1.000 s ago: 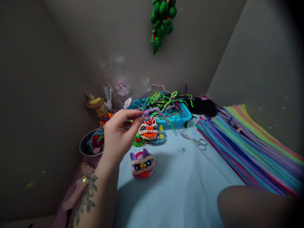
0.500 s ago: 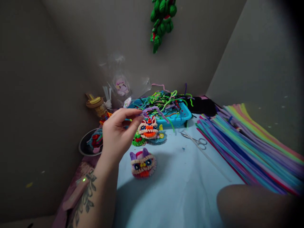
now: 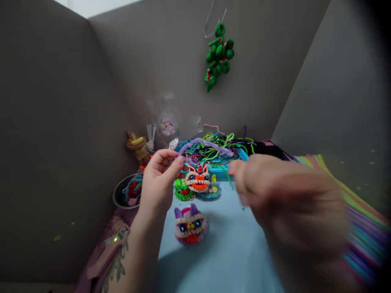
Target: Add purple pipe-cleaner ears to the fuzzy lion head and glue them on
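My left hand (image 3: 160, 177) pinches one end of a purple pipe cleaner (image 3: 203, 141) between thumb and fingertips. The pipe cleaner arches to the right, and its free end hangs in the air. Close to that end is my right hand (image 3: 284, 203), smeared by motion; whether its fingers hold anything cannot be made out. Below them, a fuzzy lion head with purple ears (image 3: 191, 228) stands on the light blue table cover (image 3: 226, 260). Behind it are an orange-and-cream lion head (image 3: 198, 181), a green one (image 3: 182, 191) and a blue one (image 3: 213, 191).
A blue basket (image 3: 244, 154) heaped with pipe cleaner scraps stands at the back. Bundled pipe cleaners (image 3: 366, 219) lie at right, partly behind my right hand. At left are a round bowl (image 3: 117, 197) and a brown cup (image 3: 137, 146). A green ornament (image 3: 219, 53) hangs above.
My right hand has come in from the lower right toward the pipe cleaner's free end and now covers the scissors. The view has tilted up. My left hand keeps its pinch.
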Demonstrator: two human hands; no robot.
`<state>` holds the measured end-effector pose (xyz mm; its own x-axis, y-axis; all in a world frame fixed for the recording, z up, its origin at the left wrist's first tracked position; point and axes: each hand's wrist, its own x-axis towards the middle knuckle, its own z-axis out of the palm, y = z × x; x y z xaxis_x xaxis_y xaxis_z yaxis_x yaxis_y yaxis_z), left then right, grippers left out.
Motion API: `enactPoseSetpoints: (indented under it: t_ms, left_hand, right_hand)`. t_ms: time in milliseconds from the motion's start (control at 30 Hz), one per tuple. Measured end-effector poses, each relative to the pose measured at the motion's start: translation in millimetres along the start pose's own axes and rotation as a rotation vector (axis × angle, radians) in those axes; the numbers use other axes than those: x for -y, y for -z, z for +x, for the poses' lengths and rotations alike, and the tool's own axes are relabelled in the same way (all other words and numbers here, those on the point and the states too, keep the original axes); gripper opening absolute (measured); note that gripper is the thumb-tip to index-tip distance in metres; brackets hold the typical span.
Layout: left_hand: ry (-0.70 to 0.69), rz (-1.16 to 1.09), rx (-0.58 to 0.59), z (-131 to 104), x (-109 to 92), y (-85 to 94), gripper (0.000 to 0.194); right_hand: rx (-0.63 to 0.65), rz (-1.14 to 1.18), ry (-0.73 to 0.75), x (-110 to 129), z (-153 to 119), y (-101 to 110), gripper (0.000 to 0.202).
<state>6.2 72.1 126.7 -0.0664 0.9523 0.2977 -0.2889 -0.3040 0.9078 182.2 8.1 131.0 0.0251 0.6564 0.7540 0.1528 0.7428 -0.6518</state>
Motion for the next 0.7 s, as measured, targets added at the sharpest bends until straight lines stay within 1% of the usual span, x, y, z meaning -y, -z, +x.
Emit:
enactPoseSetpoints:
  t_ms: [67,100,133,167,233,333,533,700]
  left_hand:
    - [0.066,-0.092,-0.004,-1.3,-3.6,-2.9,0.026]
    - [0.094,-0.125,0.002,-2.4,-5.0,-4.4,0.027]
    - [0.124,-0.152,0.014,-3.7,-6.0,-5.8,0.029]
    - [0.153,-0.175,0.030,-5.1,-6.5,-7.1,0.029]
    - [0.207,-0.202,0.069,-8.1,-6.8,-9.0,0.030]
    - [0.245,-0.211,0.098,-11.6,-6.5,-10.3,0.030]
    - [0.280,-0.178,0.133,-12.1,-6.2,-8.2,0.030]
    - [0.327,-0.165,0.180,-11.7,-4.9,-8.5,0.030]
  right_hand:
    - [0.018,-0.153,0.128,-5.1,12.0,-13.2,0.007]
    - [0.028,-0.255,0.198,-9.3,16.4,-19.6,0.012]
    - [0.049,-0.319,0.245,-14.1,19.4,-25.2,0.021]
    - [0.064,-0.356,0.279,-19.2,21.1,-29.7,0.025]
    - [0.065,-0.381,0.326,-28.5,21.8,-34.7,0.024]
    - [0.036,-0.367,0.362,-36.1,20.4,-34.3,0.021]
    - [-0.030,-0.383,0.400,-38.4,23.1,-28.3,0.017]
    - [-0.038,-0.394,0.483,-43.7,24.5,-26.8,0.022]
